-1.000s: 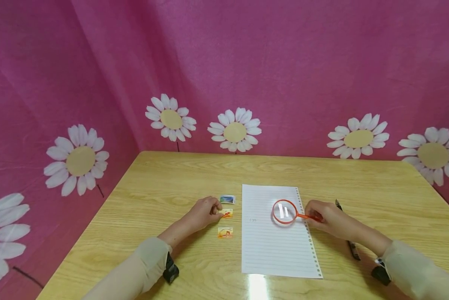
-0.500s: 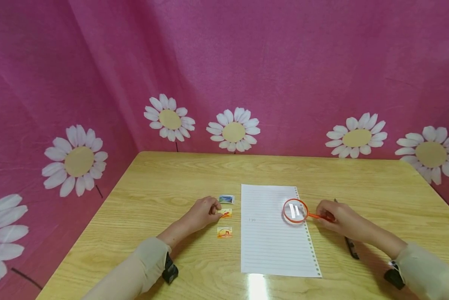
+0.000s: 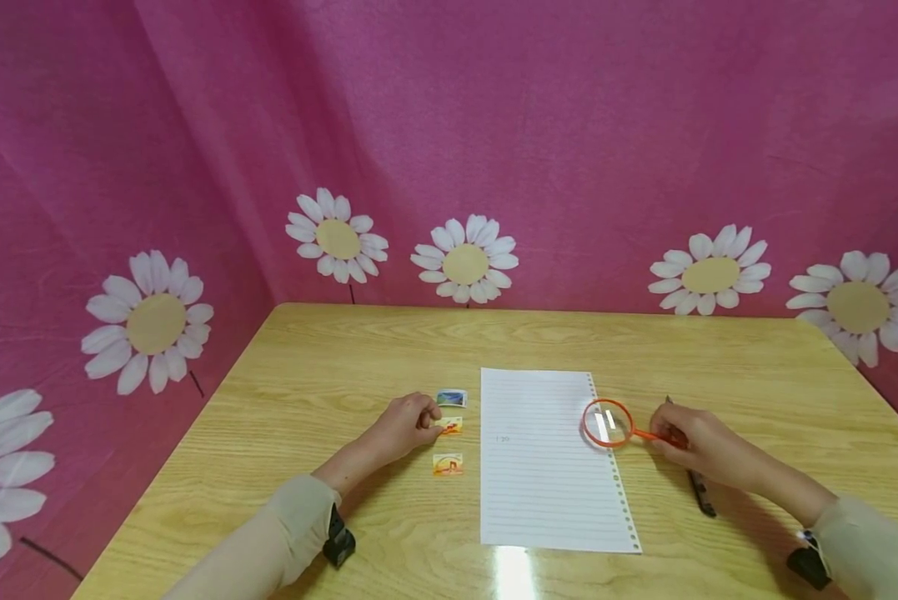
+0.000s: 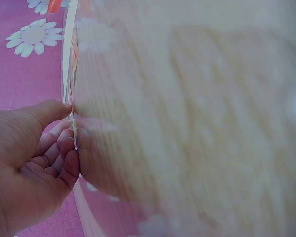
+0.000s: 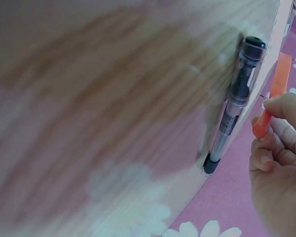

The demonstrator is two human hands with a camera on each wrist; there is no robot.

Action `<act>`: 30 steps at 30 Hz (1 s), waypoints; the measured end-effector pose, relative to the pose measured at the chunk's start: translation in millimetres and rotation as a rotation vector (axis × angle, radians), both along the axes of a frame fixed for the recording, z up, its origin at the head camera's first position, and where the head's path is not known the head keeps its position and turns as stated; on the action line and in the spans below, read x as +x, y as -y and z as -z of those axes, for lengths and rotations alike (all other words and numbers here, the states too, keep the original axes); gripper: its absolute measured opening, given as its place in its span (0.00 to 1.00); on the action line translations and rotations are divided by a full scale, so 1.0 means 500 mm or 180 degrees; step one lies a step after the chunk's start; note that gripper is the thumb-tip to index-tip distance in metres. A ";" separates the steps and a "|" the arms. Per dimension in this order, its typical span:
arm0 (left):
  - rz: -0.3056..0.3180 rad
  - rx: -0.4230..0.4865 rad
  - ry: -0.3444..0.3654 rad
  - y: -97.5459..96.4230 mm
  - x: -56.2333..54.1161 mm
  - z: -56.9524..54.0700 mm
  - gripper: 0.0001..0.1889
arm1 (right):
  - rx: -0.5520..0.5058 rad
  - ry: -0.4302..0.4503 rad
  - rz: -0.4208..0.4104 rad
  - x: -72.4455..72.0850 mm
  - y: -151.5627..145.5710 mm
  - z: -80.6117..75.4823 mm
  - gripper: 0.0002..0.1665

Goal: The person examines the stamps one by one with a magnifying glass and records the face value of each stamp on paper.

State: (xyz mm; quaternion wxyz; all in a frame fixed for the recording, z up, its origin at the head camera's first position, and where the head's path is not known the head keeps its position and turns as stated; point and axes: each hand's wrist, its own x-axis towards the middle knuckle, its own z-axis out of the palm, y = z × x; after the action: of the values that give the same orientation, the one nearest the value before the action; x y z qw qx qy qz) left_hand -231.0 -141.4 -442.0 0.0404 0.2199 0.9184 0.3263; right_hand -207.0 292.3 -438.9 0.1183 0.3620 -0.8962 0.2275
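Magnifying glass point(image 3: 614, 423), orange-red round rim and handle, gripped in right hand point(image 3: 696, 437) above hole-punched edge of white lined paper point(image 3: 546, 483) on pale wooden table point(image 3: 343, 350). Left hand point(image 3: 402, 427), fingers bent, at left end of middle yellow-and-red rectangular card point(image 3: 453, 426); whether pinching, cannot tell.

Table point(image 3: 328, 350): wood-grained top gleams, smooth and glossy under reflected light
Magnifier point(image 3: 609, 423): shiny, plastic-looking frame surrounds a clear, glare-streaked lens
Lined sheet point(image 3: 554, 483): smooth, matt paper
Picture cards point(image 3: 448, 465): thin and paper-like
Pen point(image 5: 234, 101): see-through plastic barrel shows a glossy finish
Backdrop point(image 3: 539, 133): matt cloth, softly creased
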 end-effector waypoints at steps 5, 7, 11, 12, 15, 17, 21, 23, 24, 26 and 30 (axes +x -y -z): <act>-0.0108 -0.0063 0.0076 -0.004 -0.004 0.003 0.05 | 0.0021 0.0021 0.0094 0.006 -0.011 0.002 0.17; -0.0116 -0.0075 0.0073 -0.005 -0.004 0.003 0.05 | 0.0005 0.0005 0.0112 0.008 -0.015 0.004 0.17; -0.0110 -0.0068 0.0074 -0.006 -0.004 0.001 0.05 | -0.0050 -0.0039 0.0103 0.011 -0.024 0.008 0.18; -0.0101 -0.0055 0.0080 -0.005 -0.003 0.001 0.05 | -0.0061 -0.0030 0.0105 0.011 -0.026 0.008 0.19; -0.0022 -0.0013 -0.0003 -0.003 -0.002 0.003 0.05 | -0.0073 -0.0014 0.0137 0.013 -0.029 0.008 0.19; -0.0031 -0.0015 0.0012 -0.002 -0.001 0.003 0.05 | -0.0073 0.0005 0.0177 0.014 -0.030 0.008 0.19; -0.0104 -0.0042 0.0107 -0.005 -0.002 0.003 0.05 | -0.0073 0.0134 0.0316 0.016 -0.030 0.007 0.16; -0.0103 -0.0049 0.0095 -0.005 -0.002 0.003 0.05 | -0.0062 0.0209 0.0404 0.016 -0.029 0.006 0.15; -0.0091 -0.0047 0.0083 -0.004 -0.003 0.003 0.05 | -0.0055 0.0233 0.0454 0.016 -0.029 0.005 0.14; -0.0086 -0.0043 0.0076 -0.003 -0.003 0.003 0.05 | -0.0042 0.0241 0.0519 0.016 -0.027 0.003 0.13; -0.0122 -0.0054 0.0113 -0.004 -0.004 0.003 0.05 | -0.0043 0.0116 0.0604 0.016 -0.025 0.002 0.13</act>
State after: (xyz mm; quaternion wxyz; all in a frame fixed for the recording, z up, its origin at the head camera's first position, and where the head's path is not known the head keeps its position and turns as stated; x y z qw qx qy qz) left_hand -233.2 -139.3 -443.7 0.0523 0.1961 0.9243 0.3231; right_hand -199.1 304.8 -439.8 0.1254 0.2704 -0.9270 0.2279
